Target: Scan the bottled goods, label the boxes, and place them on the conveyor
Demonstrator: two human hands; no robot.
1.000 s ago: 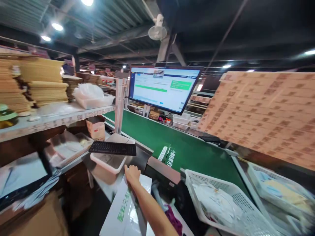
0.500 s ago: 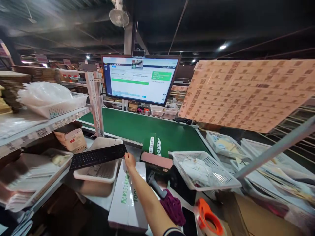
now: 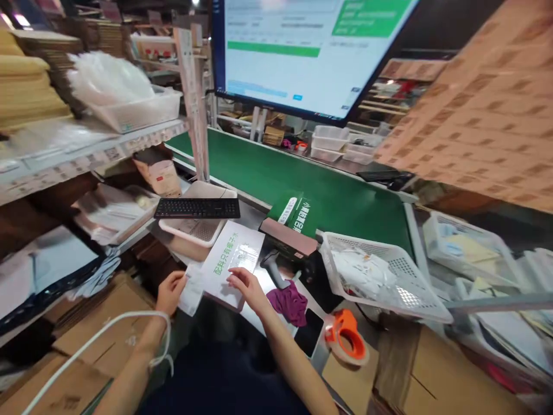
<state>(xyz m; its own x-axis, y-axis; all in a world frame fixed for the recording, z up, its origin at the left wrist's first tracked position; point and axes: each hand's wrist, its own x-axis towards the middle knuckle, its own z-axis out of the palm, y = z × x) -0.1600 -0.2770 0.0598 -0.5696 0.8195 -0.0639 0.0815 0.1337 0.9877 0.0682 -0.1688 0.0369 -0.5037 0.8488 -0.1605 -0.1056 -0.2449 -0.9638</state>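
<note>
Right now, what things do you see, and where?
Screen: one, pale, top middle
Belt: one, green, behind carton
Sheet: one, tan, upper right
Shelf: one, grey, left
Stack: one, yellow, on shelf
Plastic: one heap, whitish, on shelf
Baskets: several, white, spread about
Keyboard: one, black, across a basket
Carton: one, green-brown, beside belt
Box: one, white, middle
Scanner: one, grey, right of box
Cloth: one, purple, by scanner
Tape dispenser: one, orange, lower right
Cardboard: several pieces, brown, bottom corners
Cable: one, white, lower left
Far back: too blurry to count
Paper: one, white, beside box
Left hand: one, bare, pinching paper
Right hand: one, bare, over box
</note>
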